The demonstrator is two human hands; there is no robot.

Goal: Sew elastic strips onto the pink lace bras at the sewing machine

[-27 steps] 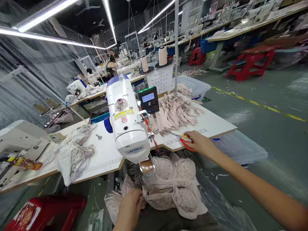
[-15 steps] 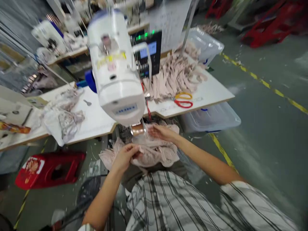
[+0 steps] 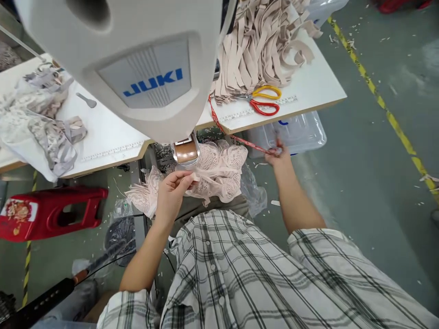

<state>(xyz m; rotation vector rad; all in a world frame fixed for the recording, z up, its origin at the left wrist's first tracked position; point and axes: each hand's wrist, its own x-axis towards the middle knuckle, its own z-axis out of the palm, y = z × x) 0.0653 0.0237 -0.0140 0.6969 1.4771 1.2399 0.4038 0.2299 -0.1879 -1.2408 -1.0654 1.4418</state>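
Observation:
Pale pink lace bras (image 3: 219, 171) lie bunched in my lap under the sewing machine head (image 3: 137, 68). My left hand (image 3: 175, 188) pinches the edge of the pink lace fabric between thumb and fingers, just below the machine's brown and metal needle area (image 3: 186, 151). Off to the right, my right hand (image 3: 278, 156) is closed around the end of a red patterned cord (image 3: 252, 144), which stretches taut from beside the machine. Something small and blurred shows at its fingers, too smeared to name.
Yellow-and-red-handled scissors (image 3: 264, 100) lie on the white table (image 3: 318, 77) beside a heap of beige fabric strips (image 3: 254, 50). A clear plastic box (image 3: 305, 130) stands below. At left are grey-white garments (image 3: 51, 123), a small grey tool (image 3: 86, 100) and a red stool (image 3: 55, 212).
My right hand has left the lace and moved right, drawing the red cord out with it. My left hand still pinches the fabric. The view has tipped down and closer.

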